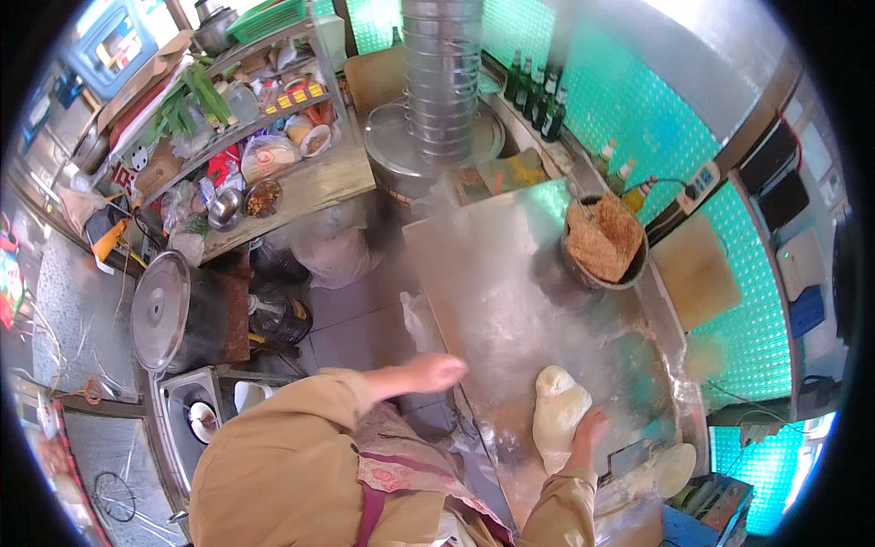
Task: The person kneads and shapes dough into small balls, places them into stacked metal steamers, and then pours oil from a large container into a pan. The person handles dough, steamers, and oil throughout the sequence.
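A pale lump of dough [560, 414] lies lengthwise on the floured metal worktop [499, 294], narrower at its far end. Against the dough's right side my right hand [590, 432] is curled, gripping it near the close end. My left hand [437, 372] is in the air near the worktop's left edge, apart from the dough. Motion blur hides its fingers, and nothing can be seen in it. Steam hazes the middle of the worktop.
A dark bowl [639, 270] of brown crumbly filling stands at the worktop's far right. Stacked metal steamers [444, 82] rise at the back, with green bottles [536, 96] beside them. Left are a laden shelf [321, 184], a lidded pot [160, 311] and a sink [188, 403].
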The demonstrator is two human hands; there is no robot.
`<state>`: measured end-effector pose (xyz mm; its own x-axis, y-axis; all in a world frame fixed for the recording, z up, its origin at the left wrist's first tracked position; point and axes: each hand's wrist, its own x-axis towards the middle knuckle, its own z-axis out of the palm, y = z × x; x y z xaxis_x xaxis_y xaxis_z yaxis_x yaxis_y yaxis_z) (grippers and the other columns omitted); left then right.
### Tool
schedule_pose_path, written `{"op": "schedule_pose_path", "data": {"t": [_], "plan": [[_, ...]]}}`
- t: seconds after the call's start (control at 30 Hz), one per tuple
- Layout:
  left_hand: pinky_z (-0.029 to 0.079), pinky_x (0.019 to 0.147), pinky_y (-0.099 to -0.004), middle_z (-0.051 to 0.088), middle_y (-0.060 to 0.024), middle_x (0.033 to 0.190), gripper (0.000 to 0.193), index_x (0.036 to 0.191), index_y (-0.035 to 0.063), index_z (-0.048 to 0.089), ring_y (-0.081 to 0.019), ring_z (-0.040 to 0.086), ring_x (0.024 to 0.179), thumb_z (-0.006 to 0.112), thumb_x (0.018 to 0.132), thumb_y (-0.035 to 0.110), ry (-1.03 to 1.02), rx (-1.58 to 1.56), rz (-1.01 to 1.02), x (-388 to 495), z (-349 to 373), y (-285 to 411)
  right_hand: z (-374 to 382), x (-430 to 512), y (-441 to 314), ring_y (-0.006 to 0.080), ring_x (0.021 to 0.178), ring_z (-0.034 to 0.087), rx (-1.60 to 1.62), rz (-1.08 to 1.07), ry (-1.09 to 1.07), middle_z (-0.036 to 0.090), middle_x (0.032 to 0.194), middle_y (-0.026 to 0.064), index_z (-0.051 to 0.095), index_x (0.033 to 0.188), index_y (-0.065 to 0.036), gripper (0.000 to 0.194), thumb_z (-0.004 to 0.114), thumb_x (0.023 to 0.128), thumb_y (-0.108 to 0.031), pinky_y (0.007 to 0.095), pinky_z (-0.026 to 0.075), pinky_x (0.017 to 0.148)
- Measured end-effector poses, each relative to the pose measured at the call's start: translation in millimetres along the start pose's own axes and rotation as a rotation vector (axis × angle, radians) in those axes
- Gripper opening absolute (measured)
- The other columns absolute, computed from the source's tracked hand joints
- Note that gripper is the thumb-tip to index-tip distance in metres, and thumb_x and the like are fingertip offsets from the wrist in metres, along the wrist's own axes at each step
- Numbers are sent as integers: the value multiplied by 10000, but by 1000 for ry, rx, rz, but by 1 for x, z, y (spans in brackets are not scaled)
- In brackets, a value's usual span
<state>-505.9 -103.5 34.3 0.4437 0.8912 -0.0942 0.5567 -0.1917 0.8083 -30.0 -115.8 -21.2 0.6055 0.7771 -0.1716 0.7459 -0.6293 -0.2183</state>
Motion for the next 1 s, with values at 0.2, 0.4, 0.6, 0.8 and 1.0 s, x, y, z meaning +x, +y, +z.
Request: {"op": "schedule_pose_path", "data": {"t": [0.2,0.4,0.6,0.8,1.0], "plan": [[585,809,-440,744,-199,1000,233,1077,59,723,-386,731,932,606,999,245,436,93,-469,-222,-161,-200,17,-1,58,416,1040,703,348,255,-182,725,1118,285,686,1245,45,727,400,1064,-598,512,544,912],[587,777,-389,767,-161,898,275,1050,8,736,-282,751,815,623,994,252,618,-153,-683,-251,-262,-317,-27,-23,50,381,1135,667,-136,316,533,727,1145,226,670,1294,1,517,576,1017,-425,466,493,1041],[531,614,-309,716,-89,738,364,1010,-51,717,-150,665,636,612,1040,297,694,-308,-545,-121,-436,-290,-12,-85,-191,415,991,703,223,69,433,736,1043,255,746,1068,18,289,630,952,-219,494,543,882],[530,640,-298,713,-55,753,368,861,30,719,-151,674,670,652,1011,359,666,-606,-184,100,-578,-218,5,-79,-334,346,757,725,384,-150,382,736,814,229,768,911,29,281,670,905,-234,439,558,748],[639,772,-378,717,-137,943,281,1039,-39,663,-284,749,849,691,1008,239,554,-993,47,261,-696,-101,79,-18,-399,190,601,675,511,-195,280,721,713,138,774,903,41,267,646,910,-193,364,549,637]]}}
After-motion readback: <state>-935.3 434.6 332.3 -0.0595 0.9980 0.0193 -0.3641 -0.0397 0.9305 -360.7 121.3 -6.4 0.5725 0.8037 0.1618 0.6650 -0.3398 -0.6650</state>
